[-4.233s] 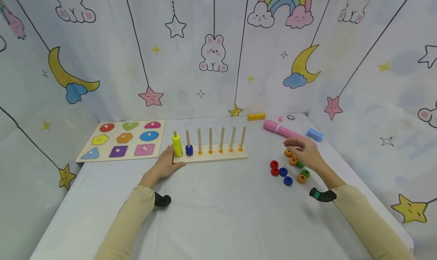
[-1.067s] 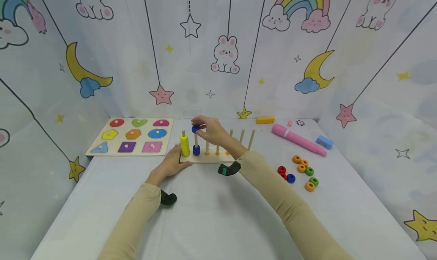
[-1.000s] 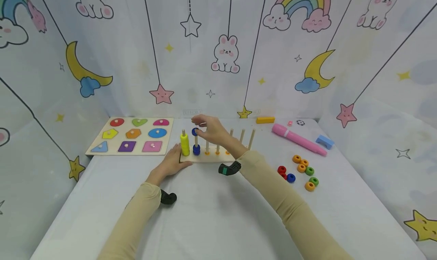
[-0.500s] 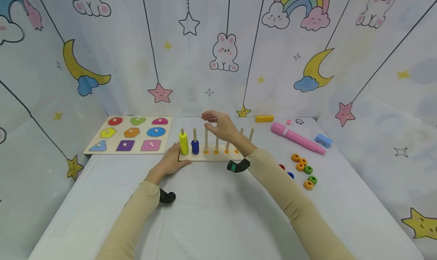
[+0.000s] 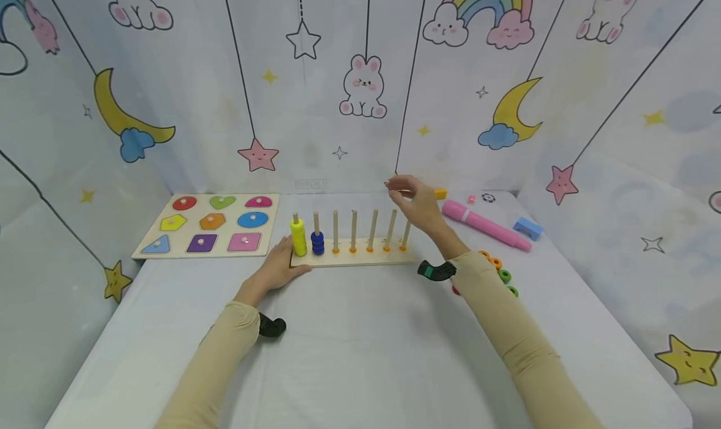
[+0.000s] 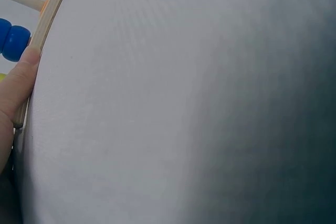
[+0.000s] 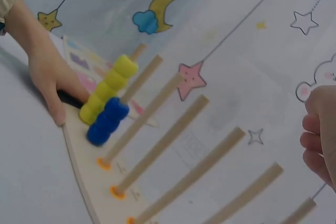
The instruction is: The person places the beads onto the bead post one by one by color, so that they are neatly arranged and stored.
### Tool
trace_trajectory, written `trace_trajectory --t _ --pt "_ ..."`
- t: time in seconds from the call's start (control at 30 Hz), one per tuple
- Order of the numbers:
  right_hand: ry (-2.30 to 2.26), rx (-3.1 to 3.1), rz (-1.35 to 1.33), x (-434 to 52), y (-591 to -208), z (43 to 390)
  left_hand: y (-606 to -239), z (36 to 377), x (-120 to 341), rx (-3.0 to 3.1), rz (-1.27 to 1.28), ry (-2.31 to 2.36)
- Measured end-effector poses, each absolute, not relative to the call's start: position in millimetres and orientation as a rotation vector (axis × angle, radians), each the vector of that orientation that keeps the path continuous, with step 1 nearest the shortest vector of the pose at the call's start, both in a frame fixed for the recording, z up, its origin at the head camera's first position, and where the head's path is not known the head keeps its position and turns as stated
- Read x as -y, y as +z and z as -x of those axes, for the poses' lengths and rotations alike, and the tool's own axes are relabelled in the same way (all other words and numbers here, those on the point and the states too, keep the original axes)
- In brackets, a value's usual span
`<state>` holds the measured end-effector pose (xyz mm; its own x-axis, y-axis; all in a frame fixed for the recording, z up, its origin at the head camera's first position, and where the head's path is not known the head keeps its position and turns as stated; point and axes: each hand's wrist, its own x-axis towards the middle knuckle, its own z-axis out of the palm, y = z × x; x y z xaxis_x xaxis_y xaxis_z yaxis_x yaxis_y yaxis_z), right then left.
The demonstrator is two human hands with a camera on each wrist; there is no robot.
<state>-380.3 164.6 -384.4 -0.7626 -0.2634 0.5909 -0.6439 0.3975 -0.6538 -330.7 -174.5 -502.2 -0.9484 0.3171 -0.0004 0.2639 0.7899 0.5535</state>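
A wooden peg board [image 5: 360, 259] with a row of upright pegs stands near the back of the table. Yellow beads [image 5: 298, 237] are stacked on its leftmost peg, blue beads [image 5: 318, 243] on the second; the other pegs carry none. My left hand [image 5: 275, 267] holds the board's left end, thumb along the front edge, as the right wrist view also shows [image 7: 52, 74]. My right hand [image 5: 419, 205] is in the air above the board's right end, fingers loosely bent, with nothing visible in them. Its forearm partly hides loose beads [image 5: 504, 276] on the right.
A shape puzzle board [image 5: 205, 225] lies at the back left. Behind the loose beads are a pink marker-like stick [image 5: 485, 225] and a blue block [image 5: 528, 228]. A yellow block [image 5: 440, 193] sits at the back, partly behind the right hand. A patterned curtain [image 5: 315, 103] hangs behind.
My right hand carried a blue bead from the right onto the second peg, let it go, and has moved back rightward. The left hand has stayed at the board's end.
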Motion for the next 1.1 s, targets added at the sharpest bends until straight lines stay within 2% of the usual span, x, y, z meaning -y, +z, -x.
trace_trajectory --t 0.33,0.83,1.1 --pt "1.202 2.395 -0.542 -239 -404 370 -503 331 177 -2.865 -0.448 0.867" --pt "1.069 2.619 -0.329 -346 -426 319 -502 333 176 -2.873 -0.453 0.836" --pt "1.002 2.633 -0.259 -381 -442 296 -501 331 174 -2.871 -0.458 0.841"
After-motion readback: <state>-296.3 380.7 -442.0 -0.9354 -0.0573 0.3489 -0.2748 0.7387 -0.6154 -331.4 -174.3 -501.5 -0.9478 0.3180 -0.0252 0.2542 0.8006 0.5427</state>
